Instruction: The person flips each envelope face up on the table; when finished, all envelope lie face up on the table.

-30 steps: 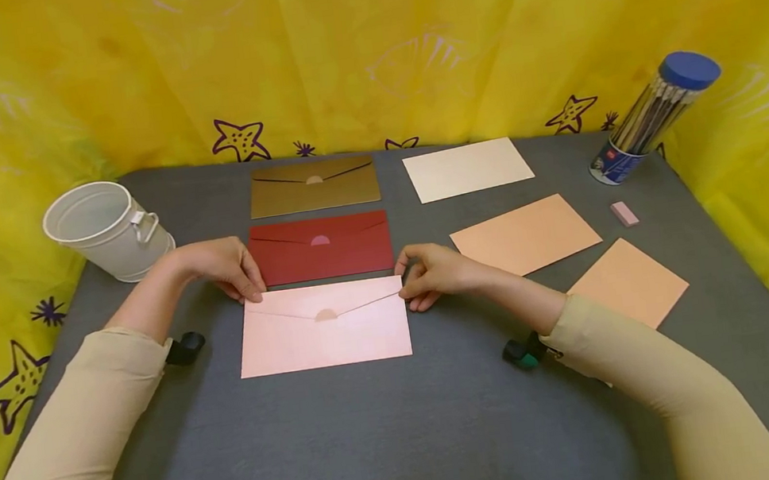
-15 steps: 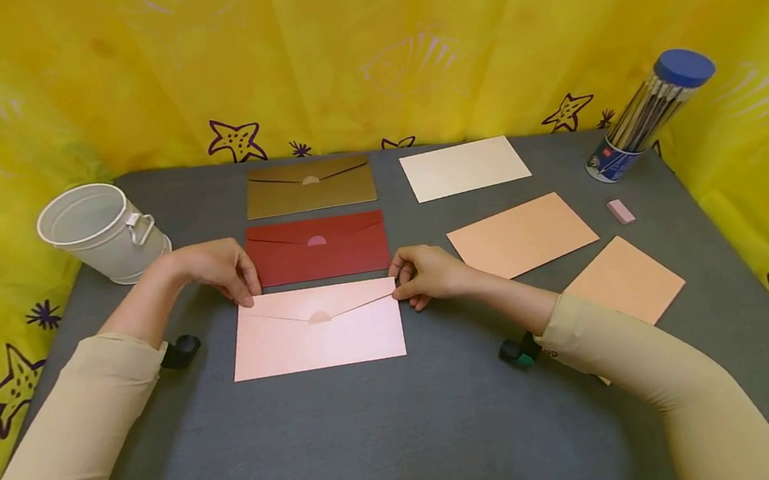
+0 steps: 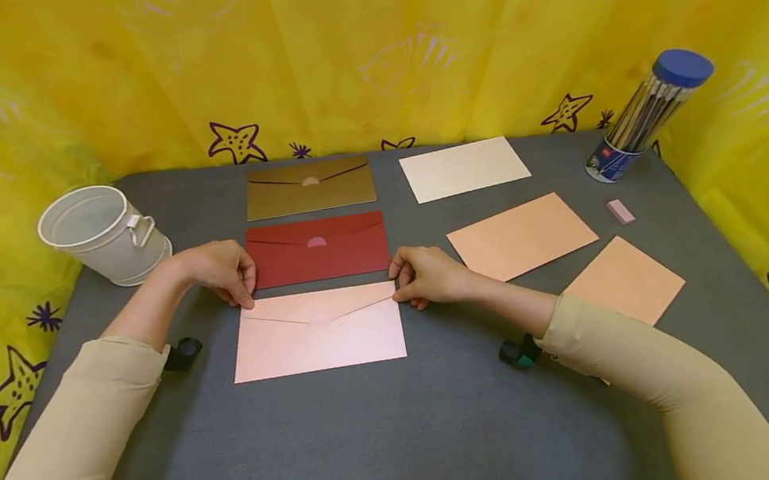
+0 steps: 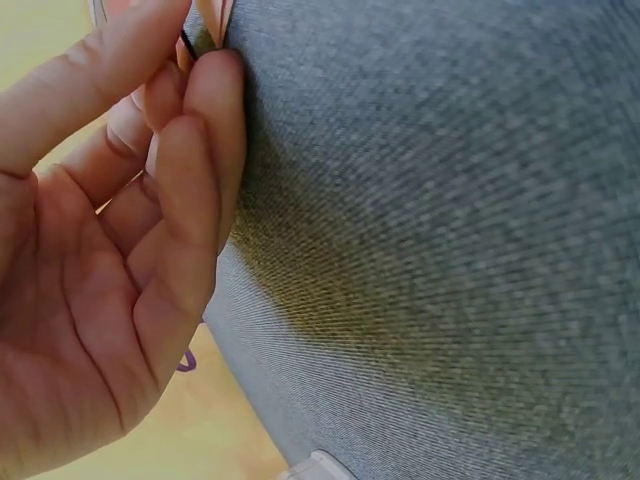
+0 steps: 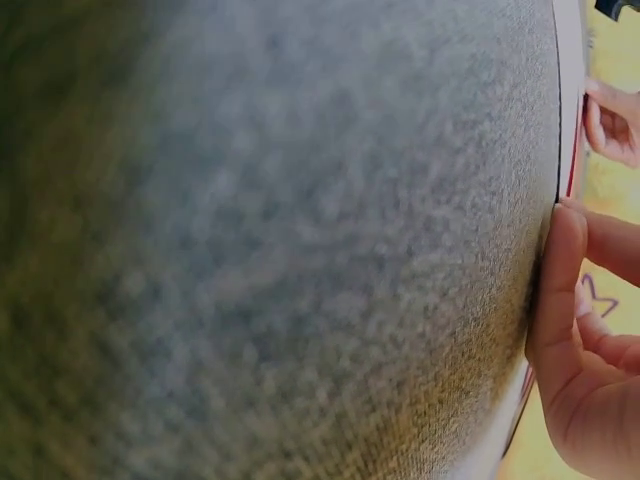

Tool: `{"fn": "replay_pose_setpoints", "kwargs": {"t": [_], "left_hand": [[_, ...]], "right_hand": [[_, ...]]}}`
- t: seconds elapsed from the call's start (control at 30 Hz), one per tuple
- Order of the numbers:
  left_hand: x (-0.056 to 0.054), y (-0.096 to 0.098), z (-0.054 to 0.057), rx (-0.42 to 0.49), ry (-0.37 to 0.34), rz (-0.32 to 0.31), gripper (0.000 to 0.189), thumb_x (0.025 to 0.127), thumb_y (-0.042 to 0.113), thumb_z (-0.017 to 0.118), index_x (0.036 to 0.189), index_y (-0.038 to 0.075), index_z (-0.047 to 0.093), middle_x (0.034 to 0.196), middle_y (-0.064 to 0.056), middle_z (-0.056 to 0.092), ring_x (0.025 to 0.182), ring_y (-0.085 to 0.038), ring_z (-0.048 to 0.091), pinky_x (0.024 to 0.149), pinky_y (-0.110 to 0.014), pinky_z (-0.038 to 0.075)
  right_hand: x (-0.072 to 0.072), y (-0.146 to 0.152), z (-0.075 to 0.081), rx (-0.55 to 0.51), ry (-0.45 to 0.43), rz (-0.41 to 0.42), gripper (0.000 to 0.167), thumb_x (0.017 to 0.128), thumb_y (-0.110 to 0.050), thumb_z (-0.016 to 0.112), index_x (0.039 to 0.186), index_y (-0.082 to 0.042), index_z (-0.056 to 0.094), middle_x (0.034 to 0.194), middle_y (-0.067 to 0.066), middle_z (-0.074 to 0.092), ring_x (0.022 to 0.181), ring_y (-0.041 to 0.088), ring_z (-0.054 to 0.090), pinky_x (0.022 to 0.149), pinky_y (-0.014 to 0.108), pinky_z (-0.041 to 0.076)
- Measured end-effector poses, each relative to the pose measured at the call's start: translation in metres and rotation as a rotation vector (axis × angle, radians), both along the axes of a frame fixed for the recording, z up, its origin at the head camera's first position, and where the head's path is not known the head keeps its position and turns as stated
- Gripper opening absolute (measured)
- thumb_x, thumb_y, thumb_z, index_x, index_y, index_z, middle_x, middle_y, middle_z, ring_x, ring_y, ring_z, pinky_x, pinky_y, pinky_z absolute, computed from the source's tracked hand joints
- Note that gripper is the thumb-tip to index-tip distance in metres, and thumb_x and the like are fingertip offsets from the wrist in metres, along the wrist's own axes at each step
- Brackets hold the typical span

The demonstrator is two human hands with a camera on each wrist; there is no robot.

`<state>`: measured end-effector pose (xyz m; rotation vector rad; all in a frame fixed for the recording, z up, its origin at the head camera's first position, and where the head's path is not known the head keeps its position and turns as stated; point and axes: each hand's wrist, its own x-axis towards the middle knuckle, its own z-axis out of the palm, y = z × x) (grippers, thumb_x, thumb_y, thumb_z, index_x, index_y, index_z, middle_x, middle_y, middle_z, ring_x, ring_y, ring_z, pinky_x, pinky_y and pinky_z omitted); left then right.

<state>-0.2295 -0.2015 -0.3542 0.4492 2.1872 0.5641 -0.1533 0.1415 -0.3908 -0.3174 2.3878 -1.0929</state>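
A pale pink envelope (image 3: 318, 348) lies flap side up on the grey table, nearest the person. My left hand (image 3: 222, 269) pinches its far left corner between thumb and fingers; the left wrist view shows the fingertips (image 4: 215, 80) closed at that corner. At the far right corner, my right hand (image 3: 432, 272) pinches the envelope's edge with thumb and forefinger. Just beyond it is a red envelope (image 3: 319, 264), parallel, with a narrow strip of table between the two. Behind that sits a gold envelope (image 3: 310, 197), also flap side up.
To the right lie a cream card (image 3: 465, 170) and two peach cards, one (image 3: 521, 239) behind the other (image 3: 627, 282), which the right sleeve partly covers. A pink eraser (image 3: 620, 212), a tub of pencils (image 3: 647, 120) and, far left, a white bucket (image 3: 111, 241) stand around.
The whole view has shifted slightly. The pink envelope's far edge has come a little nearer the person, so the gap to the red one is wider. Both hands keep their grip.
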Motion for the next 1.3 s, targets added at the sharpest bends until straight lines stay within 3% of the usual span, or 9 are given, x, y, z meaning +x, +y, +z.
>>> {"fn": "replay_pose_setpoints", "kwargs": {"t": [0.17,0.33,0.5,0.67,0.83,0.9,1.0,1.3], "left_hand": [[0.000,-0.003,-0.002,-0.011,0.024,-0.009,0.020,0.075,0.009,0.083,0.077,0.000,0.065,0.061,0.006,0.058,0.059,-0.009,0.058,0.060,-0.022,0.053],[-0.001,-0.003,0.003,0.002,0.045,-0.019,0.022,0.079,0.015,0.082,0.077,0.001,0.065,0.061,0.004,0.059,0.058,-0.010,0.056,0.059,-0.023,0.051],[-0.005,0.006,0.009,0.067,0.102,0.026,0.025,0.087,0.023,0.075,0.079,0.002,0.063,0.068,0.000,0.060,0.065,-0.014,0.059,0.065,-0.026,0.054],[-0.010,0.028,0.014,0.204,0.176,0.140,0.026,0.095,0.024,0.065,0.097,-0.002,0.067,0.085,-0.009,0.068,0.078,-0.022,0.064,0.076,-0.032,0.059],[-0.017,0.060,0.015,0.347,0.157,0.276,0.034,0.099,0.023,0.059,0.119,-0.004,0.061,0.109,-0.020,0.068,0.092,-0.028,0.068,0.088,-0.039,0.059],[-0.020,0.075,0.014,0.399,0.131,0.330,0.036,0.100,0.022,0.057,0.125,-0.005,0.057,0.125,-0.023,0.063,0.100,-0.032,0.068,0.095,-0.041,0.057],[-0.024,0.098,0.014,0.463,0.086,0.408,0.040,0.101,0.020,0.056,0.132,-0.004,0.052,0.139,-0.025,0.055,0.113,-0.036,0.064,0.105,-0.043,0.051],[-0.037,0.160,0.013,0.681,-0.082,0.665,0.050,0.101,0.013,0.050,0.146,-0.006,0.038,0.150,-0.021,0.046,0.136,-0.034,0.051,0.115,-0.037,0.042]], "right_hand": [[0.001,-0.001,0.001,-0.008,0.012,0.003,0.036,0.083,-0.011,0.078,0.111,-0.005,0.056,0.079,0.006,0.064,0.052,0.012,0.062,0.054,0.028,0.058],[-0.002,0.000,0.001,-0.030,0.014,-0.007,0.035,0.085,-0.011,0.076,0.113,-0.005,0.056,0.080,0.008,0.066,0.054,0.013,0.063,0.055,0.028,0.059],[-0.010,0.007,0.006,-0.052,0.038,-0.042,0.032,0.087,-0.010,0.074,0.113,-0.004,0.057,0.084,0.009,0.066,0.058,0.014,0.063,0.057,0.029,0.059],[-0.021,0.019,0.015,-0.067,0.068,-0.104,0.033,0.088,-0.011,0.072,0.116,-0.002,0.057,0.089,0.011,0.065,0.063,0.016,0.064,0.061,0.031,0.060],[-0.037,0.035,0.023,-0.086,0.091,-0.177,0.035,0.090,-0.012,0.068,0.120,0.001,0.056,0.092,0.011,0.064,0.065,0.016,0.066,0.066,0.035,0.062],[-0.043,0.041,0.027,-0.093,0.102,-0.210,0.034,0.091,-0.012,0.067,0.121,0.001,0.056,0.093,0.011,0.063,0.066,0.015,0.067,0.068,0.036,0.062],[-0.054,0.053,0.031,-0.106,0.129,-0.269,0.034,0.092,-0.013,0.067,0.121,0.002,0.056,0.093,0.010,0.062,0.066,0.013,0.067,0.070,0.035,0.062],[-0.079,0.098,0.045,-0.135,0.158,-0.425,0.040,0.095,-0.015,0.065,0.125,0.007,0.053,0.090,0.001,0.056,0.072,0.008,0.064,0.073,0.025,0.061]]}}
